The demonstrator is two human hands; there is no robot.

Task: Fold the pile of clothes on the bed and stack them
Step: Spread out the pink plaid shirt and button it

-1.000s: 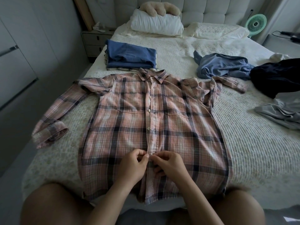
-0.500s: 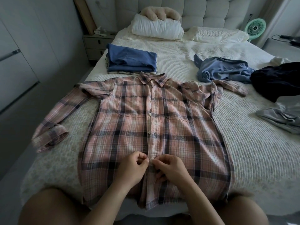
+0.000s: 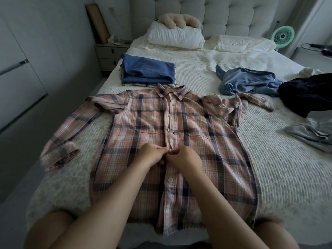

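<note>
Dim, flat daylight; soft shadows; wide-angle bowing at edges; corners slightly blurred.

Dim room, grey light. Tufted headboard [image 3: 233,13] stood against the back wall, nightstand [image 3: 110,55] left of the bed [image 3: 287,177], green fan [image 3: 282,35] to its right. Pale wardrobe doors [image 3: 23,83] lined the left wall.

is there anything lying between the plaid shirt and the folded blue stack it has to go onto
Nothing visible does. The plaid shirt lies flat with its collar right at the near edge of the folded stack, and no garment lies between them. Both hands pinch the shirt's button placket. The loose blue garment lies off to the right.
</note>
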